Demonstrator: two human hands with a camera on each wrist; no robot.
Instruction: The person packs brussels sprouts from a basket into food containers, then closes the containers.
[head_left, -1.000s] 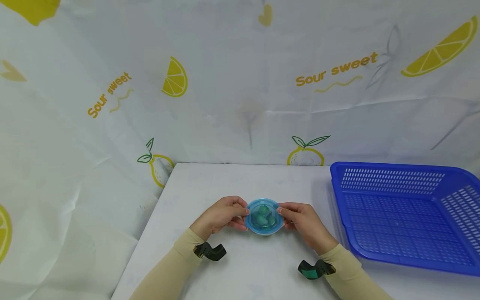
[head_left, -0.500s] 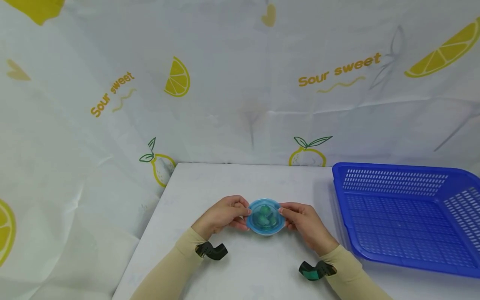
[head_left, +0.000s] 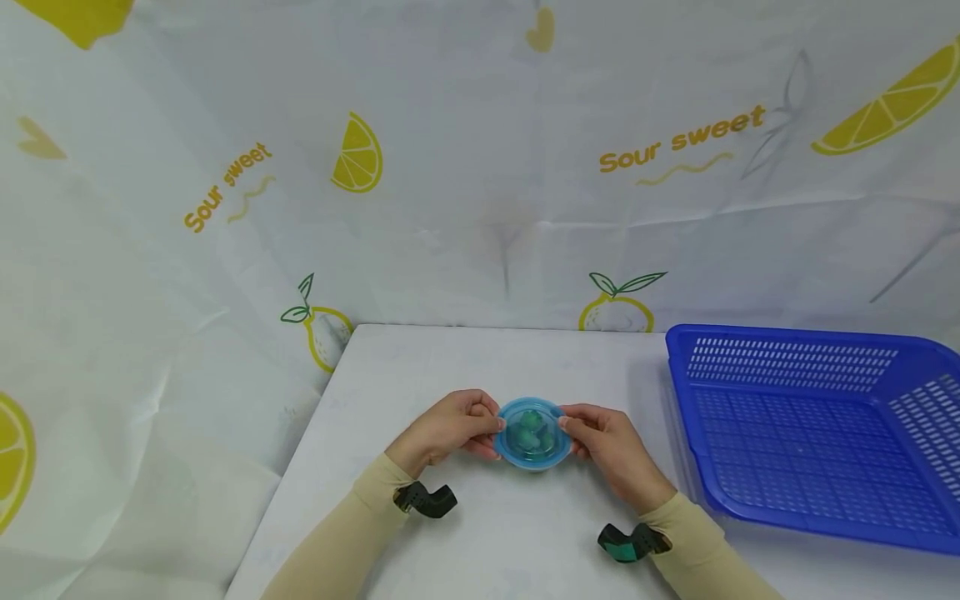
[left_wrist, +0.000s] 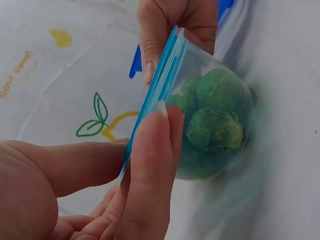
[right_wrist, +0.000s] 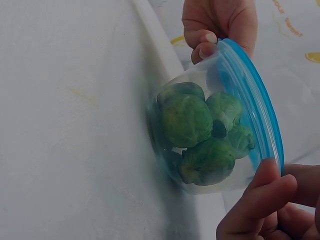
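A clear round food container (right_wrist: 200, 186) with a blue lid (head_left: 534, 407) stands on the white table, and several Brussels sprouts (right_wrist: 187, 122) show through its wall. The lid sits on the rim all round as far as can be seen. At the left edge, my left hand (head_left: 457, 427) pinches the lid's rim between thumb on top and fingers beneath. My right hand (head_left: 611, 446) pinches the opposite edge in the same way, thumb on the lid. In the left wrist view the left fingertips (left_wrist: 155, 145) lie under the lid's edge, beside the container wall.
A large blue plastic basket (head_left: 787, 510) with slotted walls stands at the right of the table, close to the right forearm. The white table (head_left: 420, 358) ends at the back against a lemon-printed cloth (head_left: 465, 167). Dark bands (head_left: 426, 500) sit on both wrists.
The whole scene shifts slightly to the right in the head view. Both hands keep their pinch on the lid's edges, and the container stays in place on the table.
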